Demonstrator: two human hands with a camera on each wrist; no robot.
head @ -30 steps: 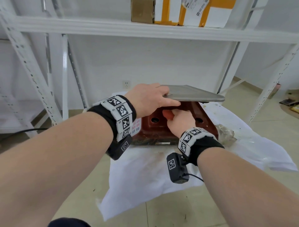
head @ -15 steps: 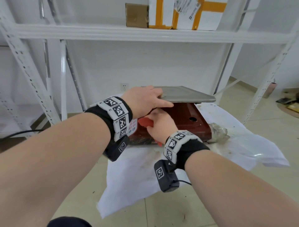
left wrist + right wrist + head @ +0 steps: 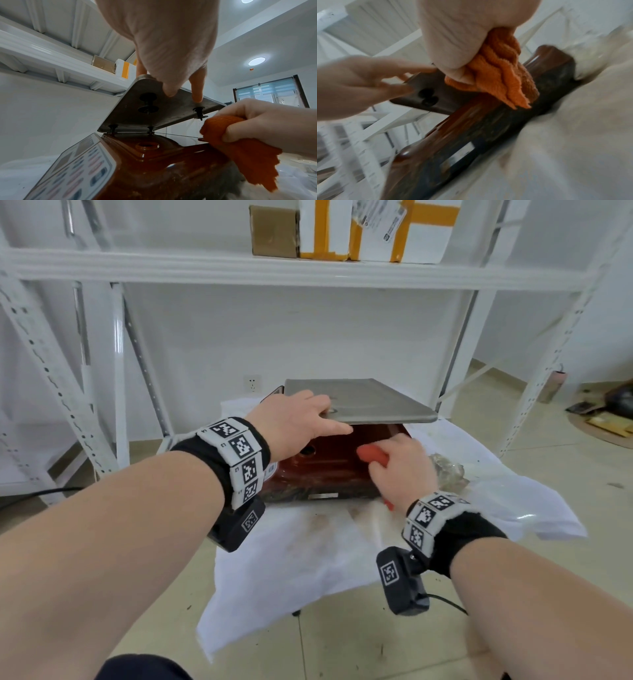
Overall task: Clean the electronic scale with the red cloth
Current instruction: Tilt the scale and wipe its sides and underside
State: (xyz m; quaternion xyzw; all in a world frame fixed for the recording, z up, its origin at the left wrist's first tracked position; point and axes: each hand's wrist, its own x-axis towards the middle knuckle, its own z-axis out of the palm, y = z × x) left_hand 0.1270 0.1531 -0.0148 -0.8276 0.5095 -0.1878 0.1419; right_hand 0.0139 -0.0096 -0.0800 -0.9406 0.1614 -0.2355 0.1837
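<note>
The electronic scale has a dark red body [image 3: 335, 470] and sits on a white sheet on the floor. Its steel weighing pan [image 3: 363, 402] is lifted off the body, and my left hand [image 3: 301, 422] grips the pan's near left edge, thumb below and fingers on top. In the left wrist view the pan's underside [image 3: 154, 108] shows black pegs. My right hand [image 3: 400, 467] grips the bunched red cloth [image 3: 371, 455] and presses it on the top right of the body, under the raised pan. The right wrist view is blurred; the cloth [image 3: 501, 75] hangs from my fist.
The white sheet [image 3: 308, 556] is stained near the scale's front. A crumpled clear plastic wad [image 3: 448, 470] lies right of the scale. White metal shelving [image 3: 239, 272] spans overhead with cardboard boxes [image 3: 342, 231] on it. Clutter lies on the tiled floor at far right [image 3: 603, 416].
My right hand has swept the cloth from the left of the scale's top to its right side. My left hand still holds the pan up.
</note>
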